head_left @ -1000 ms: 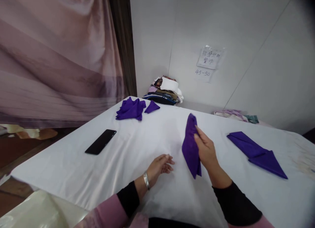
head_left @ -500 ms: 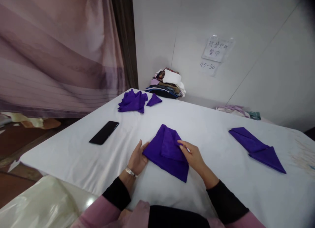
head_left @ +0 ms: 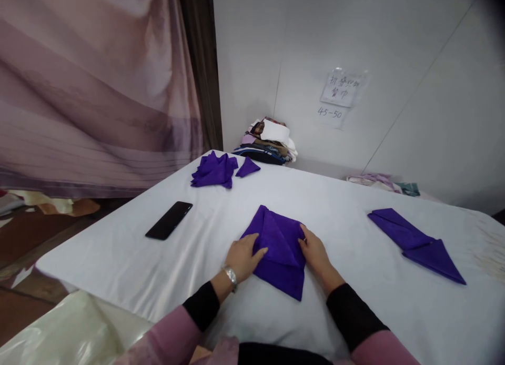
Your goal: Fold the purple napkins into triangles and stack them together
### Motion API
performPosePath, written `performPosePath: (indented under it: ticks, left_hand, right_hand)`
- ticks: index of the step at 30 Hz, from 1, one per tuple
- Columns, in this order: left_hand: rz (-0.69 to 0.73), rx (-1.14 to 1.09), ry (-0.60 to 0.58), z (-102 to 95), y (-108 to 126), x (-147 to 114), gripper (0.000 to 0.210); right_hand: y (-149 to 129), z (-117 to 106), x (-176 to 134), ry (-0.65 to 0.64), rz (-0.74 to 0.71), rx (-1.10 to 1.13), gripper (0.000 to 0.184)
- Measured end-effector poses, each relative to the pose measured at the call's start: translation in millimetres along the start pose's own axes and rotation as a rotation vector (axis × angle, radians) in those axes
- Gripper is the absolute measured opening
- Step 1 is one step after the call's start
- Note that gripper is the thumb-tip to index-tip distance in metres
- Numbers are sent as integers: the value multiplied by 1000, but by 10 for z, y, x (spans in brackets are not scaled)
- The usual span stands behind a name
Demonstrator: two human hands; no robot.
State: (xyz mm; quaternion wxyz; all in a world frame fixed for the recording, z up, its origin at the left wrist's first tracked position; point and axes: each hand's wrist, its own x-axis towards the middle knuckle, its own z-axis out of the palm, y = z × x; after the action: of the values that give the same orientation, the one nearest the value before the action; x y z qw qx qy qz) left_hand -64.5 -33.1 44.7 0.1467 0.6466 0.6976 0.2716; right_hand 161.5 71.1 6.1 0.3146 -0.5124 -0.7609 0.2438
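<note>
muted light, dark upper-right corner

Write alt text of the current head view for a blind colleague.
A person's bare left hand and right hand touch opposite sides of a folded purple cloth on a white-covered table. A black rectangular phone lies left, a long pointed purple cloth right, and a rumpled purple cloth pile farther back.

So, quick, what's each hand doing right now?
Left hand: open, resting over the left part of the folded purple cloth.
Right hand: partly curled at the cloth's right edge; whether it pinches can't be told.
</note>
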Motion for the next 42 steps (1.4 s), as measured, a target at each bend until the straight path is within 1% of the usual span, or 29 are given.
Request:
performPosePath:
  ticks: [2, 3, 5, 7, 9, 11, 13, 15, 18, 20, 22, 24, 27, 28, 30, 33, 35, 38, 40, 42]
  left_hand:
    - [-29, 15, -38, 115, 120, 73, 54]
    - [-54, -36, -40, 179, 167, 108, 55]
    - [-117, -220, -32, 295, 231, 169, 52]
    - [-169, -405, -26, 371, 254, 217, 44]
    - [-191, -516, -26, 384, 242, 256, 34]
    - [-209, -613, -15, 324, 206, 294, 26]
    - [-248, -742, 16, 197, 160, 333, 23]
    - [-305, -878, 49, 25, 116, 367, 25]
    - [-374, -1044, 81, -224, 78, 391, 31]
    - [-433, -1199, 96, -325, 79, 388, 30]
    - [-509, -1399, 98, -351, 107, 380, 30]
    - [-564, -1555, 86, -315, 169, 378, 29]
    - [-555, -1612, 55, -212, 342, 402, 22]
    - [-531, -1610, 36, -176, 416, 415, 20]
    - [-454, -1571, -16, -102, 558, 441, 24]
    - [-322, -1374, -55, 38, 670, 447, 33]
    - [-280, -1179, -59, 153, 643, 415, 35]
    - [-246, -842, -67, 294, 504, 317, 32]
    - [-170, -563, -13, 331, 408, 237, 31]
    - [-89, -277, 47, 330, 345, 170, 35]
  right_hand:
    - [25, 32, 0, 4, 36, 221, 48]
    - [17, 42, -8, 2, 60, 343, 49]
    - [-29, 29, -28, -1, 121, 534, 51]
    - [-85, -36, -43, 10, 175, 629, 54]
    - [-116, -139, -49, 46, 201, 662, 56]
    - [-107, -248, -55, 97, 215, 683, 56]
    - [-65, -330, -71, 130, 238, 696, 56]
    - [-16, -373, -104, 127, 269, 704, 53]
    - [17, -376, -169, 92, 306, 700, 45]
    - [-8, -362, -204, 87, 303, 677, 41]
    - [-65, -355, -221, 98, 281, 650, 38]
    - [-134, -358, -225, 115, 246, 623, 36]
    - [-215, -362, -220, 123, 196, 591, 35]
    - [-229, -359, -221, 115, 189, 588, 36]
    - [-233, -348, -229, 95, 197, 603, 37]
    - [-193, -327, -259, 76, 237, 635, 42]
    - [-152, -315, -283, 76, 260, 622, 46]
    - [-102, -293, -308, 80, 248, 591, 48]
    - [-85, -273, -317, 64, 225, 587, 50]
    - [-77, -250, -325, 57, 194, 566, 52]
